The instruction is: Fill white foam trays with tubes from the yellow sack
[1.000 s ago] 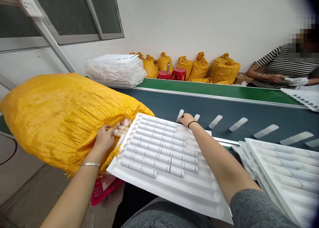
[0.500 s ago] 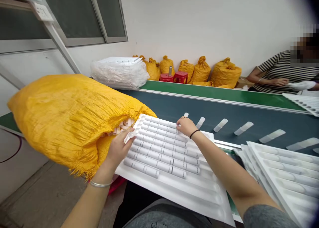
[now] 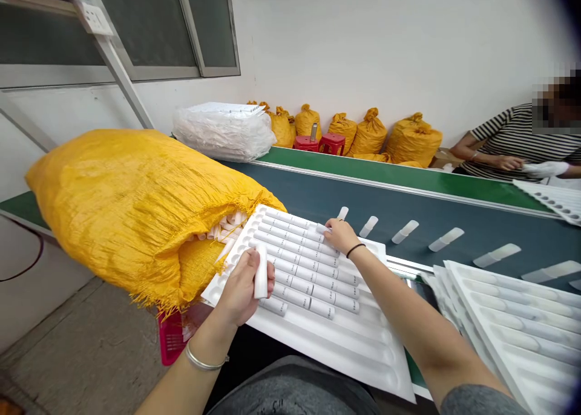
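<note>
My left hand (image 3: 245, 285) is closed round a plain white tube (image 3: 261, 273) and holds it upright above the left part of the white tray (image 3: 363, 363). Rows of white printed tubes (image 3: 290, 261) lie in the tray's grooves. At the far side of the tray, my right hand (image 3: 341, 236) pinches the end of a white tube (image 3: 322, 228) over the upper rows. Left of the tray, the open mouth of a yellow woven sack (image 3: 136, 203) shows many loose white tubes (image 3: 227, 226).
Frosted tubes (image 3: 446, 239) stand in a line on the dark conveyor belt (image 3: 313, 191). To the right is a stack of trays (image 3: 512, 318). A person in a striped top (image 3: 503, 140) sits across the belt. A wrapped bundle (image 3: 224, 133) lies behind the sack.
My left hand has moved from the sack's mouth and the tray's left edge to the right, over the rows, with the white tube turned upright. My right hand has barely moved.
</note>
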Demonstrator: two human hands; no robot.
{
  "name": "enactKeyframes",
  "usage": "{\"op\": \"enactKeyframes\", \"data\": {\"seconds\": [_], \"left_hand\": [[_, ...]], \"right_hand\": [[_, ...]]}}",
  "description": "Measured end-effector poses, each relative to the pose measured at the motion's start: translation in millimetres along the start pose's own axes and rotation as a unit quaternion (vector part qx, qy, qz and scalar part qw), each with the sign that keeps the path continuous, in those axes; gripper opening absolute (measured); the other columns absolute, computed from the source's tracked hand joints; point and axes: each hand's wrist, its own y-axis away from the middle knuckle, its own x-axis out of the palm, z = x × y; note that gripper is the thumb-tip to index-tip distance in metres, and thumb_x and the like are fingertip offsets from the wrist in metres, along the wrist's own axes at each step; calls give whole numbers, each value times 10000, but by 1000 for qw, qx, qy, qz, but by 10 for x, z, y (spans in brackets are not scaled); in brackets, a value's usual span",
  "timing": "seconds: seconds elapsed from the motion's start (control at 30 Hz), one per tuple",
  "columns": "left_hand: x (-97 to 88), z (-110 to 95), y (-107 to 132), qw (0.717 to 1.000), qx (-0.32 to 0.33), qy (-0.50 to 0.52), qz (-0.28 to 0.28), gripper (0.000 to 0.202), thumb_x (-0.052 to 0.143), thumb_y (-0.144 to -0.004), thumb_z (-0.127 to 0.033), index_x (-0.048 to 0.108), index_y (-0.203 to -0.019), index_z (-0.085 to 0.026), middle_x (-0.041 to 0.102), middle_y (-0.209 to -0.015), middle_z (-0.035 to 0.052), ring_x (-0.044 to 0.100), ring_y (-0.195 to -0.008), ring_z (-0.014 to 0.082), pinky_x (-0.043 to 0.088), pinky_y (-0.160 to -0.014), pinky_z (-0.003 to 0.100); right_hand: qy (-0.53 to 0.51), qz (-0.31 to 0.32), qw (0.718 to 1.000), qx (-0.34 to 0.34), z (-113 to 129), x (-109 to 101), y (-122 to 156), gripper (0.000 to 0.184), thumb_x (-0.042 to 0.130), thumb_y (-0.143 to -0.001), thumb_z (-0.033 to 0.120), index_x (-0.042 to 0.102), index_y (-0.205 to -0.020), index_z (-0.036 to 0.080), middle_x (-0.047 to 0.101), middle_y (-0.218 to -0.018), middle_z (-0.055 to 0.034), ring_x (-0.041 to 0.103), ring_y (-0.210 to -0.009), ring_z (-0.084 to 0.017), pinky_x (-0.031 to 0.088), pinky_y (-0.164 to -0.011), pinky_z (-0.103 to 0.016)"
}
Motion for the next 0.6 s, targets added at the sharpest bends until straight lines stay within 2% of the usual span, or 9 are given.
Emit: {"op": "enactKeyframes", "data": {"seconds": [0.07, 0.1, 0.23, 0.27, 0.33, 0.4, 0.47, 0.53, 0.6], "left_hand": [[33, 22, 11, 998, -58, 32, -23, 277, 615, -835, -412, 463, -844, -181, 569, -649, -21, 464, -470, 59, 318, -412, 153], [40, 39, 15, 996, -71, 40, -26, 274, 647, -809, -371, 451, -817, -179, 577, -655, -17, 468, -483, 56, 321, -423, 149], [57, 113, 40, 999, -39, -17, 3, 270, 690, -784, -341, 504, -916, -196, 632, -739, 1, 529, -591, 81, 410, -518, 175], [64, 122, 48, 998, -21, -51, 13, 284, 694, -784, -364, 535, -953, -201, 632, -746, 0, 527, -594, 86, 404, -504, 176], [83, 117, 63, 990, 6, -135, 37, 319, 699, -775, -404, 609, -999, -196, 631, -750, 4, 520, -594, 95, 377, -466, 179], [104, 83, 80, 973, 22, -221, 61, 336, 695, -775, -413, 670, -1026, -192, 659, -789, 24, 549, -642, 118, 406, -504, 204], [124, 32, 104, 951, 25, -293, 92, 321, 681, -791, -402, 704, -1040, -201, 701, -899, 47, 607, -785, 164, 469, -661, 245], [145, -21, 137, 934, 26, -336, 119, 300, 664, -807, -393, 712, -1043, -212, 708, -1007, 54, 621, -931, 209, 469, -804, 283], [166, -71, 176, 924, 31, -356, 138, 358, 655, -813, -390, 665, -1127, -218, 697, -1039, 55, 620, -962, 225, 464, -829, 301]], "right_hand": [[-33, -30, 999, 1, 55, -59, 152, 184, 558, -849, 190, 594, -1010, 109, 640, -1000, -134, 583, -994, -242, 430, -896, -364], [-55, -40, 998, -6, 87, -96, 257, 189, 544, -845, 194, 584, -1014, 119, 642, -986, -128, 588, -969, -239, 438, -871, -347], [-168, -23, 982, -79, 233, -241, 805, 187, 485, -874, 240, 549, -1042, 188, 643, -971, -53, 627, -820, -165, 503, -734, -274], [-232, -2, 966, -109, 268, -268, 943, 184, 473, -888, 250, 540, -1051, 194, 640, -964, -47, 637, -792, -153, 517, -705, -266], [-378, 40, 909, -172, 323, -315, 1176, 189, 471, -914, 277, 529, -1071, 191, 629, -948, -52, 647, -756, -145, 541, -669, -271], [-462, 34, 858, -222, 350, -364, 1332, 206, 501, -921, 285, 542, -1101, 191, 614, -967, -67, 642, -785, -150, 552, -680, -289], [-434, -7, 858, -275, 354, -420, 1417, 217, 529, -919, 245, 571, -1128, 207, 607, -1018, -82, 623, -896, -169, 545, -770, -321], [-376, -26, 863, -336, 353, -471, 1460, 254, 537, -915, 190, 586, -1161, 221, 603, -1075, -96, 590, -1021, -190, 518, -870, -355], [-339, -17, 861, -379, 361, -500, 1487, 286, 529, -916, 156, 588, -1186, 232, 600, -1110, -103, 577, -1068, -191, 509, -905, -355]]}}
